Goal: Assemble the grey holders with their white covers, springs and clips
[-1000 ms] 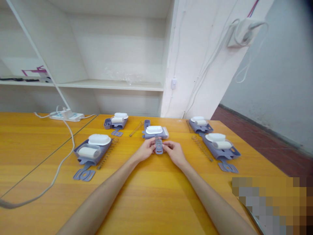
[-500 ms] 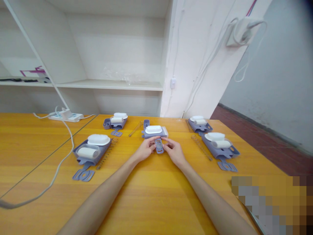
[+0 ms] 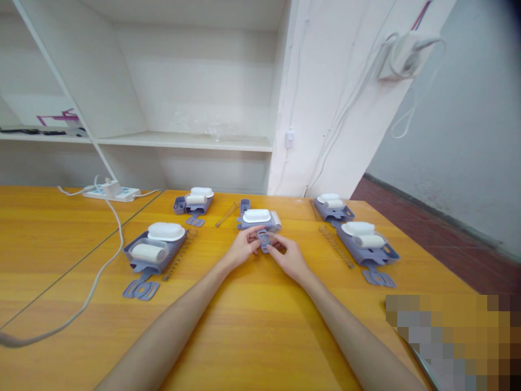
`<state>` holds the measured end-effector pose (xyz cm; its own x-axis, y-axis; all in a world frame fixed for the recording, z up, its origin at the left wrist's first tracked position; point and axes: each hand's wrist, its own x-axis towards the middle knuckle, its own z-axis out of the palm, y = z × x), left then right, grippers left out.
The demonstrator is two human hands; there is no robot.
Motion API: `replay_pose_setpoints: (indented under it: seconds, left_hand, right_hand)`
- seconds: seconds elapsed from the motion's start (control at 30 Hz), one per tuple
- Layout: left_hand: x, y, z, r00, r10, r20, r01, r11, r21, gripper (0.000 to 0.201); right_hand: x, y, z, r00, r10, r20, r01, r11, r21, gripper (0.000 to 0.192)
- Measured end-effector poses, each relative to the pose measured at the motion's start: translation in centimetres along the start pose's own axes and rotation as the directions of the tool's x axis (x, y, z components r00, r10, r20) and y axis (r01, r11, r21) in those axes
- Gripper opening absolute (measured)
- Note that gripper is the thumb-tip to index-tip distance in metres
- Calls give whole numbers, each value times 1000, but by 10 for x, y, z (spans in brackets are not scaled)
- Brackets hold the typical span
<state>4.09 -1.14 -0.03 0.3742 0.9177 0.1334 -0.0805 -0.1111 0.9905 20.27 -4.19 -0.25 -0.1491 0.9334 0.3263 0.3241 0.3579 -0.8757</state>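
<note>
Between my two hands is a small purple-grey plastic plate with slots (image 3: 264, 240), held just above the table. My left hand (image 3: 243, 247) pinches its left and upper edge. At its lower right edge, the fingers of my right hand (image 3: 291, 255) close on the same plate. Just beyond my fingertips lies a purple-grey plastic housing (image 3: 245, 222) with a white oval lid-like part (image 3: 256, 216) on top and a clear-ended roll-like part (image 3: 275, 218) at its right. A small purple-grey cup (image 3: 245, 205) stands behind it.
Similar part sets lie around: a left housing (image 3: 134, 243), a back-left housing (image 3: 198, 207), a right housing (image 3: 350, 233) and a back-right housing (image 3: 337, 210). Metal springs (image 3: 336, 247) lie beside them. A power strip (image 3: 118, 193) and white cable (image 3: 118, 255) occupy the left; shelves (image 3: 183, 140) stand behind.
The slotted plate has tilted slightly between my hands. My right fingers have shifted from its upper edge down toward its lower right side. The view has moved slightly.
</note>
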Motion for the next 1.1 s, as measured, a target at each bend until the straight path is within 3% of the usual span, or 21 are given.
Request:
replay_pose_setpoints:
  seconds: [0.13,0.33,0.57,0.73,1.0,1.1]
  left_hand:
    - [-3,5,2,999,-3,-34,4,1000,27,50]
    - [-5,9,3,1000,9,-3,-8,1000,19,48]
    - [-2,1,0,999,33,37,-36,996,79,45]
    - [0,-1,0,999,37,36,-40,993,110,44]
    - [-1,1,3,998,31,-63,-30,999,19,32]
    - [0,2,3,983,25,-181,-22,1000,19,34]
  right_hand:
    - [-1,-1,2,999,28,-36,-29,999,-21,48]
    - [0,0,1,1000,5,-30,-5,1000,-6,33]
    - [0,2,1,993,25,-118,-21,999,33,36]
    - [0,2,2,993,16,-116,-10,998,58,36]
    - [-1,-1,0,990,3,-138,-9,999,-40,38]
    - [-1,-5,-2,981,-43,-191,34,998,-50,37]
